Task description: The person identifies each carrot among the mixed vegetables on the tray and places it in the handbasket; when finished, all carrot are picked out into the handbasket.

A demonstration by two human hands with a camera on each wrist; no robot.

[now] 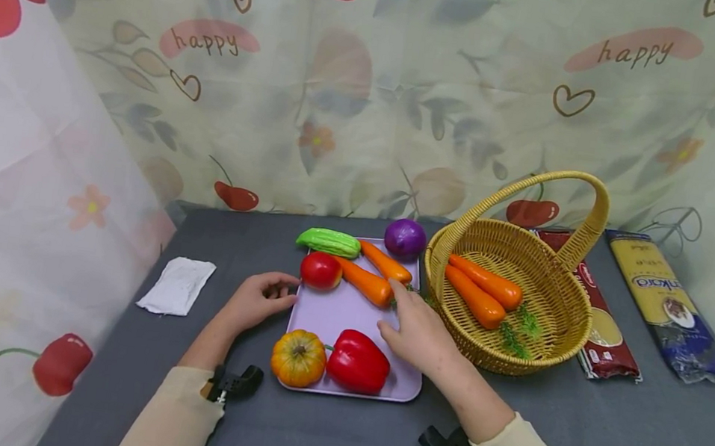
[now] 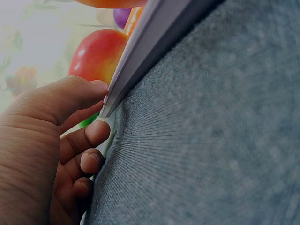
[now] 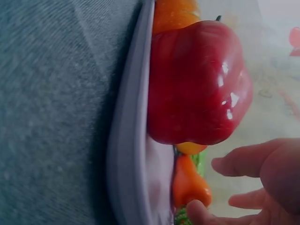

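A lilac tray (image 1: 318, 316) lies in front of me. My left hand (image 1: 260, 301) pinches its left rim between thumb and curled fingers. Over the tray's right side reaches my right hand (image 1: 421, 329), fingers apart, fingertips right at the thick end of a carrot (image 1: 363, 282). Another carrot (image 1: 386, 261) lies just behind that one. A red round fruit (image 1: 321, 271), yellowish low down in the left wrist view, sits near the left rim. At the back are a green bitter melon (image 1: 330, 241) and a purple onion (image 1: 405, 238). A small pumpkin (image 1: 299, 358) and red bell pepper (image 3: 199, 84) occupy the front.
Right of the tray stands a wicker basket (image 1: 578, 324) with a tall handle, two carrots (image 1: 472, 298) inside. Beyond it lie a red packet (image 1: 610, 339) and a blue-and-yellow packet (image 1: 671, 309). A white tissue packet (image 1: 177, 286) is at left. A printed curtain (image 1: 400, 108) closes the back.
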